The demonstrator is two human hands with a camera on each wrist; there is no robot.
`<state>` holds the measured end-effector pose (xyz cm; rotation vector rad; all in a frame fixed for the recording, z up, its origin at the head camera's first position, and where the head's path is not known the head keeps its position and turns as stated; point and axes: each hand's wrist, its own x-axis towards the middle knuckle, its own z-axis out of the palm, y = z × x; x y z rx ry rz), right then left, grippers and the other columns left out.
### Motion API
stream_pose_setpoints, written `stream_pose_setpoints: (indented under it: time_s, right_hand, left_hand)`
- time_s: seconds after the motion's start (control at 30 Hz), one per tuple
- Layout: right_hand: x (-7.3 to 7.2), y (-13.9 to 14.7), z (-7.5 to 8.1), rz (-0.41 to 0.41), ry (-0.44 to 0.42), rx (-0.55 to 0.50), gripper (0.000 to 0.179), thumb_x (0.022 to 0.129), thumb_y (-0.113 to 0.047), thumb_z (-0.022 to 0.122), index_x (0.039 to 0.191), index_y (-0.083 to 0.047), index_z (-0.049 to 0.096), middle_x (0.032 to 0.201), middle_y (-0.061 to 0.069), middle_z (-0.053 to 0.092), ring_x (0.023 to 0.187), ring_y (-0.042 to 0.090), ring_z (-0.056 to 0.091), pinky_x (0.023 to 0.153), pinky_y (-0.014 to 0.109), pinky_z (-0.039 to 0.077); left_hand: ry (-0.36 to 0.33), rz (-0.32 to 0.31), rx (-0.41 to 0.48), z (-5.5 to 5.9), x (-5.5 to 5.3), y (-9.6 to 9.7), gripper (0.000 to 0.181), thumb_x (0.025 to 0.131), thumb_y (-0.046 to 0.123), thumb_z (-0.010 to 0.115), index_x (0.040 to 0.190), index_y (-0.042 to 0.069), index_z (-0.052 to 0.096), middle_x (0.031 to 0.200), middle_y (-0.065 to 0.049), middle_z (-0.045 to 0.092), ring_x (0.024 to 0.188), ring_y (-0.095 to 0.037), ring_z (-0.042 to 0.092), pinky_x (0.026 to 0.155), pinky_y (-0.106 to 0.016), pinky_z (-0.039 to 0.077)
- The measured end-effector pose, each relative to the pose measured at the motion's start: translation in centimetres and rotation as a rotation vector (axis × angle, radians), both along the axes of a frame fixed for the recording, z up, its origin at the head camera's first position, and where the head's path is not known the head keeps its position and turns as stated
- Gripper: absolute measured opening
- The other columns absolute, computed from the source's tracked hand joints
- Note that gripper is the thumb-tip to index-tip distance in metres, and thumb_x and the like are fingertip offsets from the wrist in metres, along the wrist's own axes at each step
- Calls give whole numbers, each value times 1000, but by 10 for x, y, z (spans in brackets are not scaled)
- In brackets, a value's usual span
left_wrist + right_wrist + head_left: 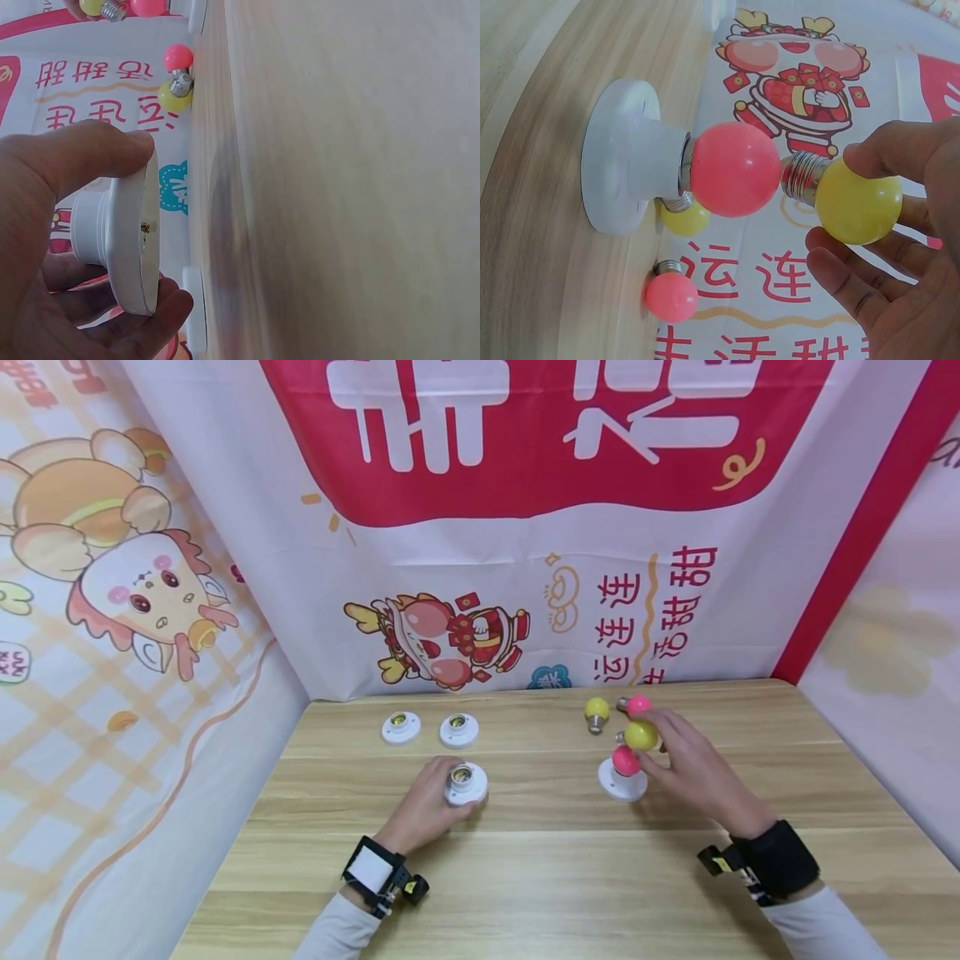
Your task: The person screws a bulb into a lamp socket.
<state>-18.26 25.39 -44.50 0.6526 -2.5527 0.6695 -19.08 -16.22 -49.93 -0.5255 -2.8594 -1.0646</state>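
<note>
My left hand [427, 810] grips a round white lamp socket [474, 792] by its rim, lifted on edge over the table in the left wrist view [131, 240]. Thumb and fingers of my right hand [697, 768] hold a yellow bulb [862, 199] by its globe. Its threaded metal cap points toward a pink bulb [735, 169] and overlaps its edge in the right wrist view. That pink bulb sits in another white socket [619, 161] standing on the table.
Two more white sockets, one left [401, 737] and one right [459, 739], stand at the back left. Behind the right hand lie a loose yellow bulb [596, 709] and a pink bulb [640, 704]. A printed cloth [337, 610] hangs along the wooden table's [540, 877] back edge.
</note>
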Motion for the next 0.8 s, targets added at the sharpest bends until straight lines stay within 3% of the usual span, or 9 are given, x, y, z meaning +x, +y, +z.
stream_pose_setpoints:
  time_s: [0.23,0.5,0.8]
  right_hand:
    - [1,-5,2,6,5,2,67,89,-6,85,149,-6,54,147,19,58,121,31,61,86,50,66]
    - [0,-11,2,40,61,9,66,88,-6,85,147,-5,56,145,18,60,119,28,62,82,46,66]
    - [2,-17,3,45,35,7,67,87,-2,85,148,-7,56,150,18,57,126,33,60,87,49,66]
  left_hand:
    - [5,-17,-10,-1,-2,3,72,83,24,92,142,2,58,141,-12,62,129,-26,62,115,-46,54]
    - [-6,-24,0,1,-1,7,74,84,25,91,145,2,56,143,-13,61,130,-27,61,115,-46,53]
    - [-3,-60,-7,0,-1,13,76,85,28,90,147,1,55,146,-14,60,133,-29,59,117,-47,52]
